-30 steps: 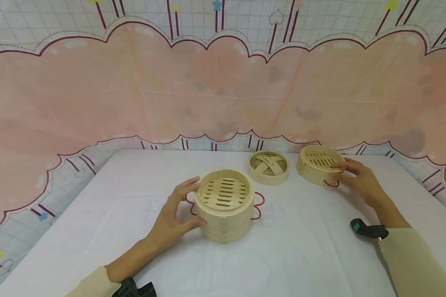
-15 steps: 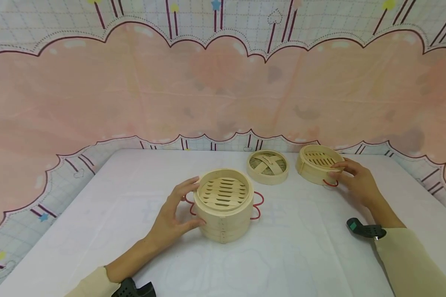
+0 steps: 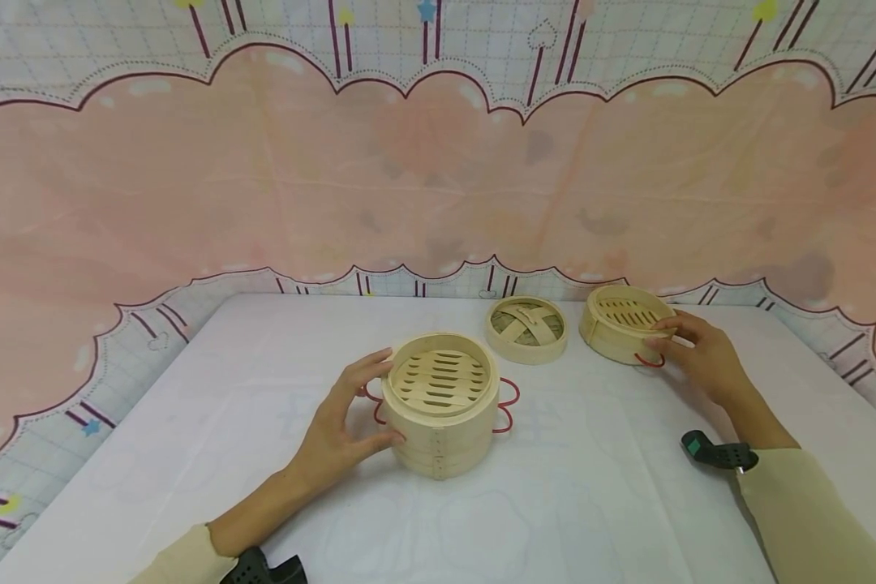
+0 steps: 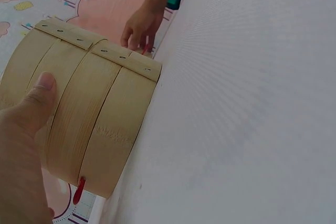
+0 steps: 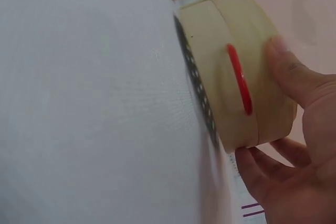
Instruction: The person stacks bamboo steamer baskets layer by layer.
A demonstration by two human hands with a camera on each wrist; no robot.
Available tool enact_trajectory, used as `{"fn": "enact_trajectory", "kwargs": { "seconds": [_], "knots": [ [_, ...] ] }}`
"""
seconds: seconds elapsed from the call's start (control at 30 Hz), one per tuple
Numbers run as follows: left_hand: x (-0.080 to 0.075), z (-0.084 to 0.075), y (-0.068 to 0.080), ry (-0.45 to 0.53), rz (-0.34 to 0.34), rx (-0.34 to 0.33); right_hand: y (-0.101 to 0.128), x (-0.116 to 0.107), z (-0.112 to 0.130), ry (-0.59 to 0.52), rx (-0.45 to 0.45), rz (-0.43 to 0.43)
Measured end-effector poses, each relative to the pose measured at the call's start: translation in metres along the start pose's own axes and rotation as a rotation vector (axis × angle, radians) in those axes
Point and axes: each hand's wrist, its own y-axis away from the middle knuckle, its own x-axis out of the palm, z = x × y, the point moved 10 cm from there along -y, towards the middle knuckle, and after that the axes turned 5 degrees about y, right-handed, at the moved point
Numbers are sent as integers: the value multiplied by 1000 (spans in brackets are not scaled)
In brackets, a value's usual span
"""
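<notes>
Your left hand [image 3: 332, 438] curls around a tall, round stack of pale tan bamboo steamer baskets [image 3: 441, 442]. The stack stands on the white desk [image 3: 591, 503]. Your hand is at its 9 o'clock side, with your thumb near 8 o'clock and your fingers near 10 o'clock. Thin red loop handles [image 3: 518, 392] poke out at the 3 o'clock side. The top has a flat floor with long slits.

Your right hand [image 3: 710, 357] pinches a single round, pale bamboo basket [image 3: 616, 341], up at 2 o'clock from the stack. Your thumb is on one side and your fingers are on the other. A short red handle [image 5: 239, 80] shows near its 5 o'clock side. A dark strip runs along its bottom edge, and you cannot tell if the whole bottom touches the desk.

A round bamboo lid with a criss-cross top [image 3: 527, 331] lies at 1 o'clock from the stack, just beside the single basket. Behind the desk, at 12 o'clock, hangs a pink and white cloth [image 3: 409, 178].
</notes>
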Motion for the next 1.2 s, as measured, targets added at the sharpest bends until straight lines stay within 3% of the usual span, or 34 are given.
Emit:
{"fn": "enact_trajectory", "kwargs": {
  "seconds": [0.23, 0.57, 1.2],
  "knots": [
    [0, -1, -1, -1, -1, -2, 0, -14, 23, 25, -73, -29],
    [-1, 1, -1, -17, 0, -21, 2, -28, 52, 13, -64, -29],
    [0, -1, 0, -2, -6, 5, 8, -32, 93, 3, -124, -34]
  ]
}}
